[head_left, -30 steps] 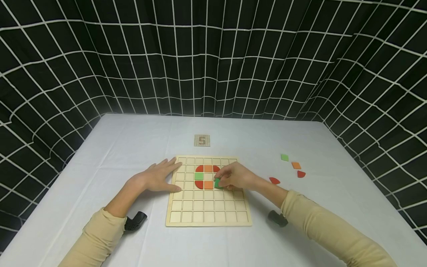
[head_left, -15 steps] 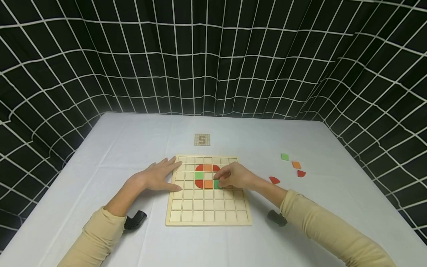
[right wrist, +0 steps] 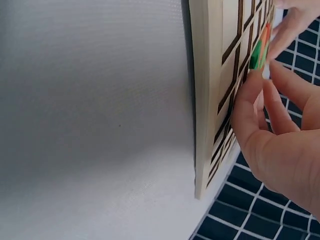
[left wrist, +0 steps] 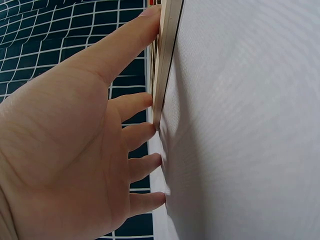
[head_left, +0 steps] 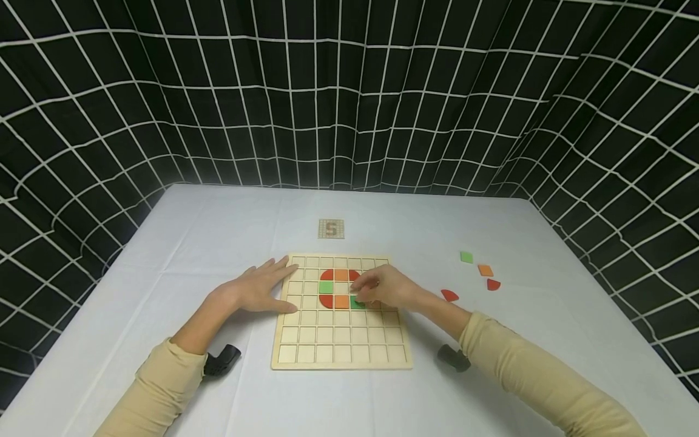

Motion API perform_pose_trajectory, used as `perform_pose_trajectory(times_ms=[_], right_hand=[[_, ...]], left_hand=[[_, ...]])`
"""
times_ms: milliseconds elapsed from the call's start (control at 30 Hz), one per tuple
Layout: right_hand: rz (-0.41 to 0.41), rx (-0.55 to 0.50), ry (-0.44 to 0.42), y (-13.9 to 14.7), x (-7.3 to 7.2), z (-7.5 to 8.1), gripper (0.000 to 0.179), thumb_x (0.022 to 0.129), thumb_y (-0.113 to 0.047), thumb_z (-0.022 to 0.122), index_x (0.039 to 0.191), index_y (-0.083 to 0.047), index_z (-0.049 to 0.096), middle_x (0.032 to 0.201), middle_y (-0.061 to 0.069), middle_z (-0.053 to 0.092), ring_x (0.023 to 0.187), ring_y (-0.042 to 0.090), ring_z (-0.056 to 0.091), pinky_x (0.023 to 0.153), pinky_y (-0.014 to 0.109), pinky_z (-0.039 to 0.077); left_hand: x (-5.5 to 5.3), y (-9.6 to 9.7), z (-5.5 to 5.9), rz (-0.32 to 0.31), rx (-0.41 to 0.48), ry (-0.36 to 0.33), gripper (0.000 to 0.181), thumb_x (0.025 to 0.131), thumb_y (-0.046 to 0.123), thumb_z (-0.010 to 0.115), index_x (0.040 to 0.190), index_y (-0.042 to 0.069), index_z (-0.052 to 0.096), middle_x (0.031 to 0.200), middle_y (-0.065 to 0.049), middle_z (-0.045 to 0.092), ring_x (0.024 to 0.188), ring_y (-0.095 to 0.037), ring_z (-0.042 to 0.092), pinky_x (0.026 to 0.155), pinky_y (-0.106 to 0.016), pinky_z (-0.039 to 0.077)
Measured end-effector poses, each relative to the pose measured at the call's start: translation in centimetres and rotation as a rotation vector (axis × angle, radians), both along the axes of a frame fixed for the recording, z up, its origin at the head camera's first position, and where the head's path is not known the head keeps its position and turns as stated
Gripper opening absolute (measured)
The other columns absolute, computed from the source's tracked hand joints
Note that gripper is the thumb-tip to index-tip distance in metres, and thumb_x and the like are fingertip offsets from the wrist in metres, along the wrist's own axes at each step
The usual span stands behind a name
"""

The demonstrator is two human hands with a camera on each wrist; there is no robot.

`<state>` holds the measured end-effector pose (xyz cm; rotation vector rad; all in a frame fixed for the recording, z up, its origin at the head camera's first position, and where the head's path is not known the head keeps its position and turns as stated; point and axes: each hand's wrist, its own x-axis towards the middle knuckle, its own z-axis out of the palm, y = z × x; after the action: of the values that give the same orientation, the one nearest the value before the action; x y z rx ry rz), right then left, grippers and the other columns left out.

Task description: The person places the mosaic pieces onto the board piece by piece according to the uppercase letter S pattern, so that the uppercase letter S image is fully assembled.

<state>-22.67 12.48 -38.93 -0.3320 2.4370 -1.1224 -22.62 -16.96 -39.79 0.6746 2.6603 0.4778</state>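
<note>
- Hanging across the top of the frame is a black curtain with white grid lines [head_left: 262, 109], above the white tablecloth [head_left: 180, 243].
- My square wooden grid board [head_left: 333, 337] lies flat near the middle.
- My left hand [head_left: 256, 290] rests at its left edge, fingers spread and straight, thumb on the wood, gripping nothing.
- My right hand [head_left: 388, 286] is bent over the board, its fingertips at the dark green tile [head_left: 357, 302]; whether they pinch or merely press it, I cannot tell.
- A small wooden card [head_left: 330, 229], marked like an S or a 5, lies beyond the board, upper centre.
- To the right of the board are a loose light green square [head_left: 466, 257], an orange square [head_left: 485, 270] and two red quarter-rounds [head_left: 449, 295].
- That dark green tile lies just below and left of my right fingertips, beside the lower orange tile [head_left: 341, 301]. Right is clearly the nearer hand; partly covered, the tile shows no long axis.
- A second ago it was tipped under those fingertips; now it looks flat, with more green showing. Left hand and loose pieces look unchanged.
</note>
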Motion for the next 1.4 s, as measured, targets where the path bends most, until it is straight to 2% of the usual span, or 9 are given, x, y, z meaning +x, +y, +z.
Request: perform_pose_trajectory(times_ms=[100, 233, 433, 567, 700, 900, 1067, 1200, 1400], right_hand=[[-0.033, -0.113, -0.082, 0.7, -0.2, -0.1, 0.018, 0.089, -0.012, 0.068, 0.106, -0.007, 0.071, 0.097, 0.004, 0.065, 0.076, 0.018, 0.059, 0.068, 0.028, 0.054], [-0.095, -0.289, -0.220, 2.1, -0.6, 0.2, 0.028, 0.096, -0.015, 0.058, 0.117, 0.001, 0.063, 0.099, 0.014, 0.064, 0.080, 0.022, 0.062, 0.073, 0.032, 0.055], [-0.184, -0.444, -0.311, 4.6, -1.1, 0.9, 0.044, 0.099, -0.023, 0.052, 0.132, 0.007, 0.049, 0.113, 0.022, 0.059, 0.093, 0.023, 0.062, 0.083, 0.034, 0.054], [-0.249, -0.495, -0.318, 6.4, -1.4, 1.6, 0.053, 0.100, -0.032, 0.050, 0.136, 0.006, 0.043, 0.120, 0.024, 0.055, 0.100, 0.025, 0.061, 0.084, 0.031, 0.053], [-0.300, -0.549, -0.305, 8.3, -1.8, 2.1, 0.056, 0.101, -0.032, 0.047, 0.140, 0.007, 0.037, 0.114, 0.018, 0.057, 0.107, 0.027, 0.059, 0.087, 0.031, 0.052], [-0.323, -0.585, -0.281, 11.0, -1.9, 2.5, 0.062, 0.100, -0.034, 0.049, 0.143, 0.007, 0.030, 0.111, 0.010, 0.057, 0.110, 0.026, 0.058, 0.091, 0.031, 0.049], [-0.376, -0.564, -0.274, 12.6, -2.1, 2.5, 0.066, 0.099, -0.037, 0.050, 0.146, 0.005, 0.028, 0.126, 0.019, 0.049, 0.118, 0.030, 0.053, 0.091, 0.029, 0.049], [-0.410, -0.562, -0.280, 13.8, -2.1, 2.4, 0.067, 0.099, -0.037, 0.050, 0.147, 0.002, 0.027, 0.137, 0.024, 0.040, 0.118, 0.028, 0.053, 0.091, 0.029, 0.049], [-0.439, -0.597, -0.290, 15.5, -2.0, 2.2, 0.068, 0.098, -0.034, 0.053, 0.148, 0.002, 0.024, 0.134, 0.019, 0.044, 0.115, 0.023, 0.055, 0.095, 0.031, 0.046]], left_hand=[[0.0, 0.0, 0.0, -0.001, 0.004, 0.000, 0.093, 0.083, 0.057, 0.064, 0.151, 0.006, 0.026, 0.156, -0.019, 0.013, 0.141, -0.042, 0.011, 0.108, -0.063, 0.011], [0.0, 0.1, 0.0, 0.001, 0.004, -0.001, 0.093, 0.083, 0.057, 0.064, 0.150, 0.006, 0.027, 0.156, -0.020, 0.013, 0.140, -0.042, 0.011, 0.108, -0.063, 0.011], [0.0, 0.0, 0.0, -0.003, 0.008, -0.003, 0.093, 0.083, 0.057, 0.064, 0.151, 0.006, 0.026, 0.156, -0.020, 0.013, 0.140, -0.042, 0.011, 0.108, -0.063, 0.011], [0.1, -0.1, 0.1, -0.003, 0.008, -0.004, 0.092, 0.083, 0.056, 0.064, 0.151, 0.006, 0.026, 0.156, -0.020, 0.013, 0.140, -0.042, 0.011, 0.109, -0.063, 0.011], [0.1, -0.1, 0.1, 0.000, 0.012, -0.005, 0.092, 0.084, 0.055, 0.064, 0.151, 0.006, 0.026, 0.156, -0.020, 0.013, 0.140, -0.043, 0.011, 0.108, -0.063, 0.010], [0.1, 0.0, 0.1, -0.003, 0.015, -0.002, 0.091, 0.083, 0.055, 0.064, 0.150, 0.005, 0.027, 0.156, -0.021, 0.014, 0.140, -0.043, 0.011, 0.108, -0.063, 0.011], [0.2, 0.1, 0.2, -0.002, 0.012, -0.005, 0.091, 0.084, 0.055, 0.064, 0.150, 0.006, 0.026, 0.156, -0.020, 0.013, 0.140, -0.043, 0.011, 0.109, -0.063, 0.010], [0.2, 0.1, 0.2, 0.000, 0.010, -0.006, 0.091, 0.084, 0.055, 0.063, 0.150, 0.006, 0.027, 0.156, -0.020, 0.014, 0.140, -0.043, 0.011, 0.109, -0.062, 0.010], [0.2, 0.1, 0.2, 0.006, 0.006, -0.008, 0.090, 0.084, 0.055, 0.064, 0.150, 0.006, 0.026, 0.156, -0.020, 0.014, 0.140, -0.042, 0.011, 0.109, -0.062, 0.010]])
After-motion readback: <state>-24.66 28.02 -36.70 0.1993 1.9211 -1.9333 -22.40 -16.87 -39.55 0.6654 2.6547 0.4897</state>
